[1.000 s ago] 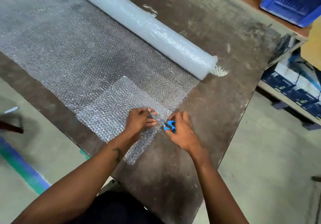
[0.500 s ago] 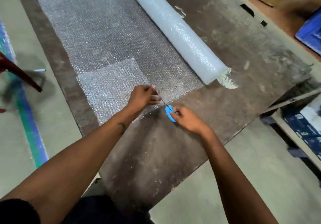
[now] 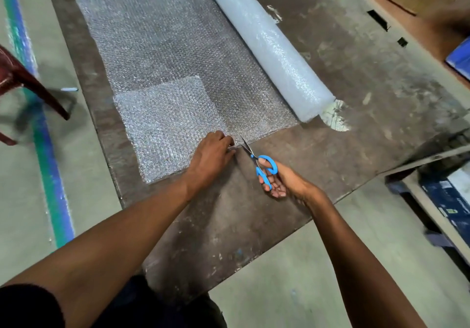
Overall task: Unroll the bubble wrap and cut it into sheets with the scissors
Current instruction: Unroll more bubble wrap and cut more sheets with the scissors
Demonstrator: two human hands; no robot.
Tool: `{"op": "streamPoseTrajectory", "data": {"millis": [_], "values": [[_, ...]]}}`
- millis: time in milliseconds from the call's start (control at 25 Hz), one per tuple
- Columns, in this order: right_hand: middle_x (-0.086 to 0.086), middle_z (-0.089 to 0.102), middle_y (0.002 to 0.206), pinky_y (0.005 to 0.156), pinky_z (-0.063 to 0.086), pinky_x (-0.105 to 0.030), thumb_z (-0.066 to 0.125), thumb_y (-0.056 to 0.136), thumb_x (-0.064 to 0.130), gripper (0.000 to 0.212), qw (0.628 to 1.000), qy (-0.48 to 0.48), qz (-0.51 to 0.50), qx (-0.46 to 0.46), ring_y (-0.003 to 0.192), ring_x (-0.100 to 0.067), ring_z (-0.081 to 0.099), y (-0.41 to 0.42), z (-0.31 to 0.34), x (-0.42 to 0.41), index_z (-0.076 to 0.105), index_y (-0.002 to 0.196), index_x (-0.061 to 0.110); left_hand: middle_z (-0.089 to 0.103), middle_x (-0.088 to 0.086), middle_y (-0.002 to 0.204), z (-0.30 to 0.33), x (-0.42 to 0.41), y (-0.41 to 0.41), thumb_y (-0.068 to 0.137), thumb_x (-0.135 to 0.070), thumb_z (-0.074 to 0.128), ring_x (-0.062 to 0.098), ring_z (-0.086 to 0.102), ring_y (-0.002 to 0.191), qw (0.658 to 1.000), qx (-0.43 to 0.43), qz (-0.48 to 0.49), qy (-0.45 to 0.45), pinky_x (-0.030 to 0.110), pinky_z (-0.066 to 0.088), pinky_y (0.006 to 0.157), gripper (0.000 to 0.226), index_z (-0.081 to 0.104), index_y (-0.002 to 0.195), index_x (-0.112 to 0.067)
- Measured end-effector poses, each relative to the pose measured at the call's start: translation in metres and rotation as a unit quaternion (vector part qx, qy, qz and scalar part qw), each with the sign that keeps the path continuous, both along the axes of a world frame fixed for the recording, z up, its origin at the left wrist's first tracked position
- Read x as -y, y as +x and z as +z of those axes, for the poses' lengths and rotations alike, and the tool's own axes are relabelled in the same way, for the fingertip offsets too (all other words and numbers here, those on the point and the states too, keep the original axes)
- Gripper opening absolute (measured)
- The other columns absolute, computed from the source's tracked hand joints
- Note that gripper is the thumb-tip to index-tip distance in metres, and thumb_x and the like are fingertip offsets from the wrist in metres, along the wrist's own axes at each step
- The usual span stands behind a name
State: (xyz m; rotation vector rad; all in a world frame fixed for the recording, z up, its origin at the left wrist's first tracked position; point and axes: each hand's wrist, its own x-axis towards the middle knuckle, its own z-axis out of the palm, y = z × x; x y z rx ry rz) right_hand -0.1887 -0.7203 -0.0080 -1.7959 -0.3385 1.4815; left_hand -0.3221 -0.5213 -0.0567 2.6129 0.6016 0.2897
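Holding the blue-handled scissors (image 3: 262,164) with fingers through the loops, the right hand (image 3: 282,180) had the blades pointed up at the near cut edge of the bubble wrap (image 3: 162,40), their tips just meeting that edge close beside the left hand (image 3: 212,153). That hand lay knuckles-up on the wrap, fingers curled down at the edge; whether they pinched the film or merely pressed it flat could not be told.

The wrap lay unrolled along the bench (image 3: 356,78), running from its far end toward the near right edge, with the remaining roll (image 3: 267,45) resting on the sheet's right side, still thick. A smaller, brighter piece (image 3: 165,121) lay over the near left part of the spread, by the bench's left edge; it looked like an already cut sheet or a doubled layer, though which was unclear.

As a judgement, the unrolling of this length was done and a fresh cut was only starting at the edge. The whole run across the spread remained, and the fat roll suggested many more sheets to come.
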Motion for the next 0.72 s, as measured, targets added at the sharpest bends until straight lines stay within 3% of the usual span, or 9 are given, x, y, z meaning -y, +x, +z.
{"op": "streamPoseTrajectory", "data": {"millis": [120, 360, 520, 720], "values": [[-0.009, 0.054, 0.060, 0.031, 0.025, -0.019, 0.056, 0.094, 0.067, 0.060, 1.000, 0.011, -0.006, -0.026, 0.035, -0.013, 0.041, 0.000, 0.002, 0.013, 0.062, 0.080, 0.009, 0.065, 0.009, 0.105, 0.008, -0.004, 0.002, 0.105, -0.032, 0.060, 0.031, 0.061, 0.103, 1.000, -0.012, -0.015, 0.020, 0.045, 0.051, 0.083, 0.022, 0.069, 0.109, -0.013], [-0.008, 0.050, 0.063, 0.034, 0.022, -0.020, 0.060, 0.091, 0.070, 0.060, 0.998, 0.003, -0.011, -0.062, 0.038, -0.013, 0.038, -0.009, 0.002, 0.022, 0.064, 0.080, 0.011, 0.062, 0.008, 0.103, 0.013, -0.008, 0.005, 0.109, -0.035, 0.049, 0.028, 0.061, 0.098, 0.996, -0.034, -0.054, 0.064, 0.042, 0.054, 0.078, 0.026, 0.063, 0.106, -0.013], [-0.006, 0.049, 0.064, 0.032, 0.019, -0.018, 0.051, 0.099, 0.067, 0.058, 0.996, 0.006, -0.024, -0.087, 0.035, -0.010, 0.035, -0.012, -0.004, 0.008, 0.063, 0.079, 0.014, 0.062, 0.015, 0.108, 0.010, -0.006, 0.009, 0.108, -0.022, 0.052, 0.032, 0.059, 0.103, 0.999, -0.010, -0.038, 0.020, 0.038, 0.045, 0.085, 0.024, 0.065, 0.110, -0.002], [-0.006, 0.049, 0.066, 0.031, 0.016, -0.017, 0.045, 0.103, 0.065, 0.058, 0.994, 0.012, -0.036, -0.101, 0.032, -0.009, 0.032, -0.013, -0.008, -0.004, 0.061, 0.082, 0.013, 0.064, 0.013, 0.099, 0.002, -0.009, 0.004, 0.103, -0.026, 0.062, 0.031, 0.061, 0.093, 0.999, 0.020, -0.025, -0.007, 0.046, 0.054, 0.080, 0.022, 0.068, 0.103, -0.005]]}}
